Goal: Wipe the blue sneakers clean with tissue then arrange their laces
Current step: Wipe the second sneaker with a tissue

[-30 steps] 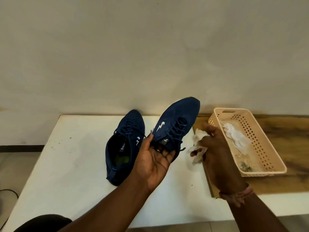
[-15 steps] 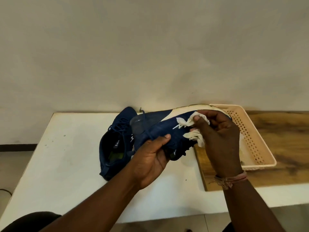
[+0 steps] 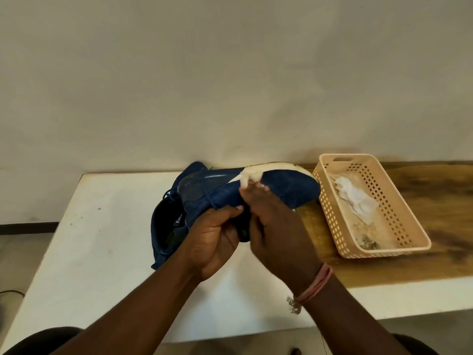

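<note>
The wiping step is in hand, and it looks like the first shoe is still being cleaned. The left hand [image 3: 215, 242] is curled around the heel end of one blue sneaker [image 3: 289, 188] and holds it up over the bench [image 3: 102, 226], tipped on its side so the pale sole edge faces up. The right hand [image 3: 271, 226] pinches a wad of white tissue [image 3: 249, 176] in its fingertips and presses it against the side of the shoe, right where the blue cloth meets the sole. The other sneaker [image 3: 166, 231] sits on the bench just behind the left hand, its opening facing up, and partly hidden by the raised shoe. A peach basket [image 3: 399, 208] rests on the wooden board [image 3: 448, 201] to the right, with crumpled tissue [image 3: 355, 194] and some bits of dirt inside. Next, the tissue probably needs to rub along the rest of the sole edge and the toe, so the left hand must hold the shoe steady and maybe turn it to show new parts. The second sneaker looks like it has yet to be wiped, and the laces come after that. I cannot tell how the laces lie now, since the hands cover them.
</note>
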